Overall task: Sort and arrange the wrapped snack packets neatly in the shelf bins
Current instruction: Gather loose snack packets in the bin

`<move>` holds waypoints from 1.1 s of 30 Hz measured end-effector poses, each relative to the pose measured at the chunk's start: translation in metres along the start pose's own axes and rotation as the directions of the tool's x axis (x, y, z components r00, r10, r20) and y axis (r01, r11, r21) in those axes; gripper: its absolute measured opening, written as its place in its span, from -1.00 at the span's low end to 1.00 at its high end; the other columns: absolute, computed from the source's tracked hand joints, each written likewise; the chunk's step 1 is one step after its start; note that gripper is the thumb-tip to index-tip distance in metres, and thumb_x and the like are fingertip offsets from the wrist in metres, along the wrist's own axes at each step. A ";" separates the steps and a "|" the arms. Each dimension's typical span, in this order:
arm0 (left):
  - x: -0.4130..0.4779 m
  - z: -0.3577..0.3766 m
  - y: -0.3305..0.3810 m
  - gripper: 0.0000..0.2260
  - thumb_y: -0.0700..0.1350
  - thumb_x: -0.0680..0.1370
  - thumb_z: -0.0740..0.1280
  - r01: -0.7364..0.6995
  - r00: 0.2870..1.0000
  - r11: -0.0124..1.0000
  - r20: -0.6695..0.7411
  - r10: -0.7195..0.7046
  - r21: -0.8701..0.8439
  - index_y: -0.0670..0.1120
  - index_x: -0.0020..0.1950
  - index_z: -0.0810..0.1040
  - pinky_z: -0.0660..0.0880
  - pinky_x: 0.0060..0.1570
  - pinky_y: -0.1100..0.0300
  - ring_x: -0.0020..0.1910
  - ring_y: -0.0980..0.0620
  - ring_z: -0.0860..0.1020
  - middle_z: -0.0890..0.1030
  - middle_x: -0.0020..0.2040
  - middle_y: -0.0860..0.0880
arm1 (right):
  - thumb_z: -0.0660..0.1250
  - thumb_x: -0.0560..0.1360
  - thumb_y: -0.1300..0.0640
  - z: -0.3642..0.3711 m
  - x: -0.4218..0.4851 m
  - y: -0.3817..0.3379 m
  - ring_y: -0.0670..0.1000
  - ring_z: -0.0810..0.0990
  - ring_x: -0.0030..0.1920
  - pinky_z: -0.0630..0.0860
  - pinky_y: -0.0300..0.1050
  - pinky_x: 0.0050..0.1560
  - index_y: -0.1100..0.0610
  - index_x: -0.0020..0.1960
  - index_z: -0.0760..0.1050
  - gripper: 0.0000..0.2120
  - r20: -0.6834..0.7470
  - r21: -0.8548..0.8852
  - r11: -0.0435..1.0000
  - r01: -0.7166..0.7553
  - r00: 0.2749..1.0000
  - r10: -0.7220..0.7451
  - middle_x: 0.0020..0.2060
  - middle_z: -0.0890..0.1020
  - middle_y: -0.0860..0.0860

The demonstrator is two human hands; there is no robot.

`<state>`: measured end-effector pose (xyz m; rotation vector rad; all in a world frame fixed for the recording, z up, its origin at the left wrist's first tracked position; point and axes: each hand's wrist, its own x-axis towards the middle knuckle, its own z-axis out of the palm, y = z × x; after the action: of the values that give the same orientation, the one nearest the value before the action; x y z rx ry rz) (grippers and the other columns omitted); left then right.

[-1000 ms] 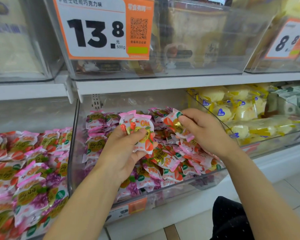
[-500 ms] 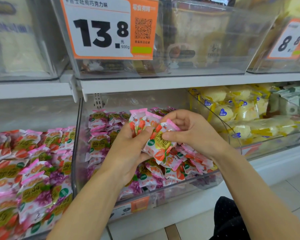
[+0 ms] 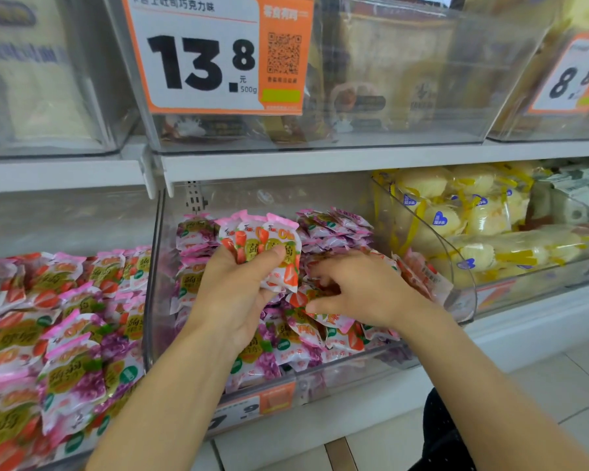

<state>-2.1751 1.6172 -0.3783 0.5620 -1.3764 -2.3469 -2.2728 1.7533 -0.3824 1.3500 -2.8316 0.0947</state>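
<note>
My left hand [image 3: 232,297] holds a fanned stack of strawberry snack packets [image 3: 264,243], white with pink tops, upright above the clear middle bin [image 3: 320,375]. That bin holds a jumble of pink, purple and red packets [image 3: 306,338], with tidier rows of purple ones at the back [image 3: 334,226]. My right hand [image 3: 361,294] reaches down into the pile to the right of the stack, fingers curled among the loose packets; whether it grips one is hidden.
A left bin [image 3: 65,334] is heaped with the same pink and purple packets. At the right a clear bin [image 3: 470,287] holds yellow wrapped cakes [image 3: 449,215]. The upper shelf [image 3: 320,158] carries clear bins with orange price tags [image 3: 218,56]. White floor tiles lie lower right.
My right hand added its packet to the stack in my left hand, then dropped down into the pile in the bin. The left hand's stack has grown.
</note>
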 end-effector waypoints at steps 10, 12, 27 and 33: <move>-0.002 0.003 0.002 -0.84 -0.30 0.50 0.34 0.021 1.000 0.999 0.011 -0.020 -0.038 -0.06 -0.04 0.47 0.51 0.10 -0.21 -0.09 -0.04 0.65 0.68 -0.13 -0.04 | 0.42 0.42 0.18 -0.010 -0.001 0.005 -0.04 0.42 -0.22 0.39 0.05 -0.17 0.14 0.00 0.49 -0.81 -0.084 0.410 0.912 0.011 0.996 0.026 -0.21 0.47 0.07; -0.002 0.002 0.001 -0.85 -0.28 0.49 0.35 0.023 1.000 0.999 0.009 -0.023 -0.030 -0.06 -0.03 0.47 0.49 0.13 -0.22 -0.03 -0.06 0.64 0.67 -0.03 -0.06 | 0.41 0.41 0.26 -0.012 -0.003 0.010 -0.02 0.42 -0.32 0.42 0.04 -0.28 0.16 -0.08 0.45 -0.84 -0.147 0.641 0.766 -0.047 0.972 0.183 -0.27 0.47 0.11; -0.004 0.010 -0.005 -0.71 -0.27 0.49 0.35 -0.013 1.000 0.991 0.017 0.016 -0.135 -0.16 0.19 0.42 0.58 -0.04 0.06 -0.03 -0.02 0.66 0.66 0.02 -0.12 | 0.40 0.46 0.21 -0.005 0.002 -0.021 0.05 0.50 -0.36 0.48 -0.15 -0.39 0.14 -0.31 0.38 -0.76 0.034 0.999 -0.038 -0.018 0.861 0.508 -0.33 0.52 0.12; -0.006 0.011 -0.004 -0.75 -0.36 0.45 0.37 -0.067 0.998 0.997 -0.022 0.066 -0.036 -0.08 0.02 0.46 0.52 0.09 -0.06 -0.07 -0.02 0.64 0.66 -0.13 -0.05 | 0.33 0.52 0.17 -0.007 -0.002 -0.036 -0.05 0.54 -0.50 0.56 -0.13 -0.39 0.19 -0.27 0.36 -0.76 -0.050 0.991 0.134 -0.011 0.893 0.447 -0.46 0.54 0.00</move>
<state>-2.1757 1.6296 -0.3759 0.5207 -1.3196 -2.3020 -2.2438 1.7325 -0.3736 0.5820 -2.4247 2.2989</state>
